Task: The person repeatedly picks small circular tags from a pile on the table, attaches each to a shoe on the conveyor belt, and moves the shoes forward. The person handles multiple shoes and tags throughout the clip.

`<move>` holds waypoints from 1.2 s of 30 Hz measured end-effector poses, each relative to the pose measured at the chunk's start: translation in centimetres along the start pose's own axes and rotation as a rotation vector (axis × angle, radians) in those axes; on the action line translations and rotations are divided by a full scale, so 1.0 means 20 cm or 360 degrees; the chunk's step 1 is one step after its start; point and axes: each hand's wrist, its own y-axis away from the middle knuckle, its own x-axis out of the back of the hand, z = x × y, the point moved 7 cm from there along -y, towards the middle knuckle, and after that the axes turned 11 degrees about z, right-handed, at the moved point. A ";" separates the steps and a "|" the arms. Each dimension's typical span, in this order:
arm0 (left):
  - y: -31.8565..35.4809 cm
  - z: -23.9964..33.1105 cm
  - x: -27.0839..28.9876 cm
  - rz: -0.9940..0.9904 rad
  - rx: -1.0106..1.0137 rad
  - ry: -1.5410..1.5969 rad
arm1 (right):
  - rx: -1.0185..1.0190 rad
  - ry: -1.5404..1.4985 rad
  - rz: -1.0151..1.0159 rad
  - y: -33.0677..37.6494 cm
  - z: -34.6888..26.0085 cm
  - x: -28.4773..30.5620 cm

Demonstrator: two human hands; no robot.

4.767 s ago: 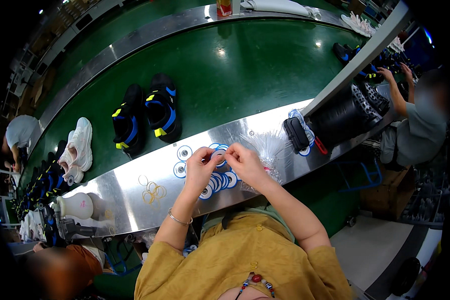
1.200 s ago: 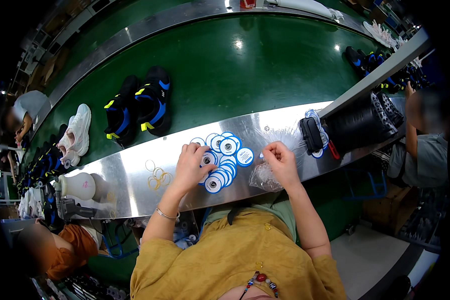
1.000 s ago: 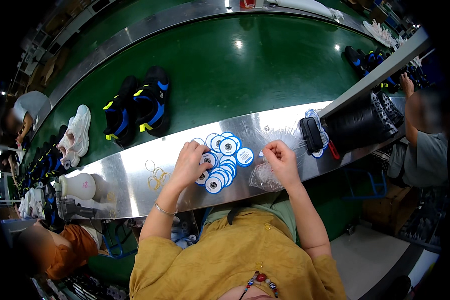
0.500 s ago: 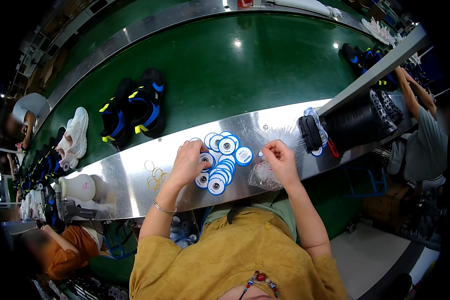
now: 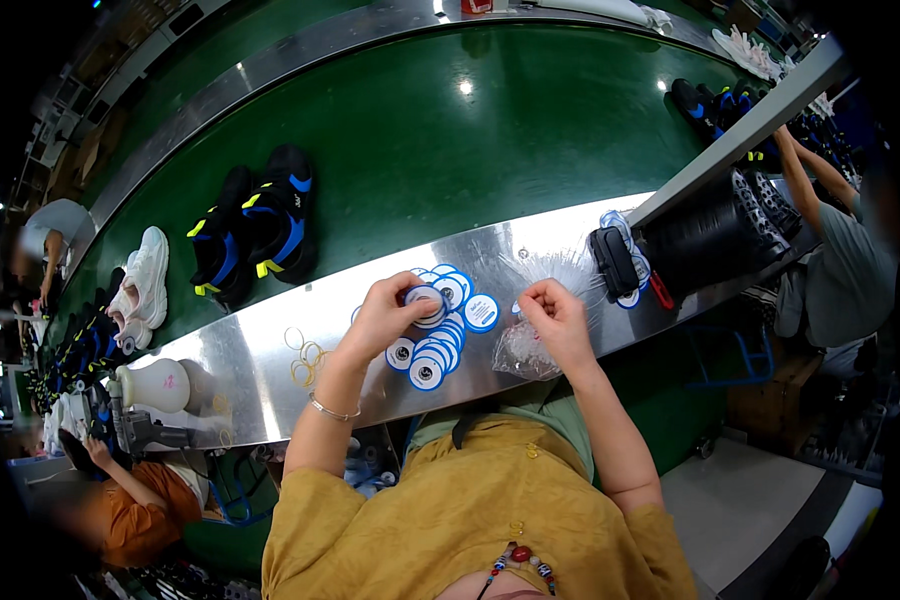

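Note:
My left hand (image 5: 382, 318) is closed on a round tag (image 5: 425, 298), white with a blue rim and a dark centre, lifted just over the others. Beneath and beside it, several like round tags (image 5: 440, 358) overlap on the metal bench (image 5: 490, 385). My right hand (image 5: 558, 318) is pinched shut beside a fan of clear plastic strands (image 5: 553, 268); what its fingertips hold is too small to make out. Below those fingers sits a crumpled clump of clear plastic (image 5: 520, 352).
A black case (image 5: 615, 258) and a red-handled tool (image 5: 661, 290) lie to the right. Yellow rubber bands (image 5: 307, 362) and a white lamp-like device (image 5: 158, 386) are at left. Black-blue shoes (image 5: 282, 215) stand on the green belt (image 5: 450, 140). Other people sit on both sides.
My left hand has taken hold of a round tag and raised it slightly to the right. My right hand stays pinched at nearly the same place.

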 end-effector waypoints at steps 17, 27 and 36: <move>0.25 0.01 0.00 -0.0125 -0.0984 -0.1132 | -0.0031 -0.0044 -0.0024 -0.03 0.03 -0.02; 0.19 0.00 -0.10 -0.0212 -0.1131 -0.1311 | -0.0011 -0.0007 0.0005 -0.06 0.05 0.01; 0.12 -0.02 -0.12 -0.0240 -0.1116 -0.1248 | 0.0007 -0.0003 0.0016 -0.07 0.05 0.01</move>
